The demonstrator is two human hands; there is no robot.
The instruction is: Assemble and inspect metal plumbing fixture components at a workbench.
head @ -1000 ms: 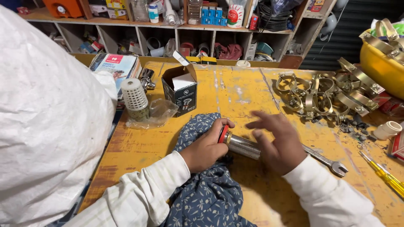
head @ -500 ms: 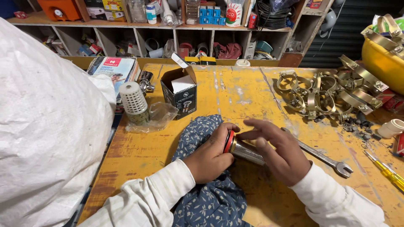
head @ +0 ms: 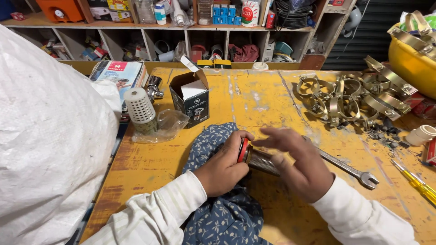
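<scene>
Since half a second ago, the right hand [head: 302, 165] has spread its fingers flat and lifted them over the threaded metal fitting [head: 262, 161], where before they curled closer round it; the fitting itself lies where it did. One left hand [head: 223, 168] is closed round the fitting's near end, thumb and fingers pinching the single red ring [head: 243, 150] seated there. The right hand is open, palm down, its heel resting on the fitting's far end. That one fitting lies on the yellow workbench [head: 263, 100], half over one blue flowered cloth [head: 218, 213]. Just right of the fitting lies one open-ended spanner [head: 349, 169]; farther right, one yellow-handled screwdriver [head: 415, 183]. Behind the fitting stands one open black carton [head: 190, 97], and left of that one white perforated strainer [head: 140, 106] in a clear bag. Well behind and right of the fitting lies a heap of metal pipe clamps [head: 349, 100], too tangled to count.
</scene>
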